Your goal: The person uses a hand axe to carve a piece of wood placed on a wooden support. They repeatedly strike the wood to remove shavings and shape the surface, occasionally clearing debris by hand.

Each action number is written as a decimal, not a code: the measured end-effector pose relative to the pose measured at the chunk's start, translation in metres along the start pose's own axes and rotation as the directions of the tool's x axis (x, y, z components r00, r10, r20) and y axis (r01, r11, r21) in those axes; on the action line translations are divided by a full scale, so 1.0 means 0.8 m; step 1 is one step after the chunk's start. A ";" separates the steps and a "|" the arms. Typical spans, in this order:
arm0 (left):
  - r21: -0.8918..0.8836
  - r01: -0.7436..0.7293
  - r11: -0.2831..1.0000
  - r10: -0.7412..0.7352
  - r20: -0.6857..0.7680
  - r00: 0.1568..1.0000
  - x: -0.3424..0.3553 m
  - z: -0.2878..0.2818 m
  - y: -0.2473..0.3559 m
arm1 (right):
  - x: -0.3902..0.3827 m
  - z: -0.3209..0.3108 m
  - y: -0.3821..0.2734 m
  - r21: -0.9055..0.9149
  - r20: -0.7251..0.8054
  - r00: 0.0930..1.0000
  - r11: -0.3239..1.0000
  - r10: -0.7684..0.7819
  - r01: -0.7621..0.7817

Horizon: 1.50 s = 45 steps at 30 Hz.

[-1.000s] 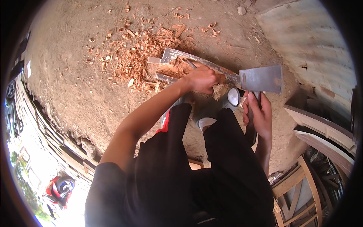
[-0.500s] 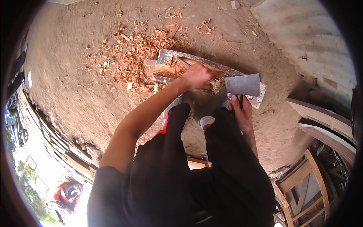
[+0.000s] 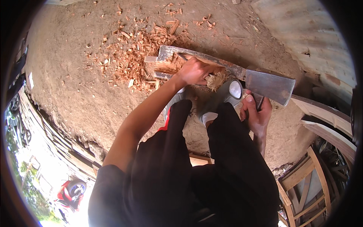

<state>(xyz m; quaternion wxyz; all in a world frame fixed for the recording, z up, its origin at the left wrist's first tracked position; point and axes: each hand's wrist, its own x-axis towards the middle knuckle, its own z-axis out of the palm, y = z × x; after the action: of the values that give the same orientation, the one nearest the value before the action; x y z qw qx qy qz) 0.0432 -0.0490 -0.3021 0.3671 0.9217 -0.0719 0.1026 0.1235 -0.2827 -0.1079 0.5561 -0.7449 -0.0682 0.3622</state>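
My left hand (image 3: 196,72) is closed around a chisel, whose frayed, splintered wooden butt (image 3: 215,81) sticks out on the right side of the fist. The chisel's dark metal blade (image 3: 182,56) slants out past the fingers toward a roughly cut piece of wood (image 3: 168,66). That wood lies along a worn, paint-stained board (image 3: 177,50). To the right, my right hand (image 3: 259,113) grips the short dark handle of a mallet with a broad grey head (image 3: 270,86). The mallet head is raised, apart from the chisel butt. Part of the wood is hidden under my left hand.
Reddish wood chips (image 3: 132,56) are heaped on the dirt floor beyond the board. My shoes (image 3: 234,89) stand close to the work. Curved wooden pieces (image 3: 325,113) and a wooden frame (image 3: 302,185) lie at the right, near a corrugated sheet (image 3: 302,26).
The mallet and my right hand have swung to the right, away from the chisel butt. My left hand has shifted slightly left, still on the chisel.
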 end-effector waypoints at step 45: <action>-0.586 0.420 0.693 -0.711 -0.459 0.532 -0.014 -0.075 -0.027 | 0.039 0.050 -0.030 -0.275 0.258 0.963 0.962 0.080 -0.007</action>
<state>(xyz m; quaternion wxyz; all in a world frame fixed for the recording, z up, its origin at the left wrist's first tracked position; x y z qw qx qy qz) 0.0289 0.0087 -0.2763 0.5628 0.6954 0.3530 0.2739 0.1289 -0.2272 -0.1056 0.4264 -0.7597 -0.1749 0.4587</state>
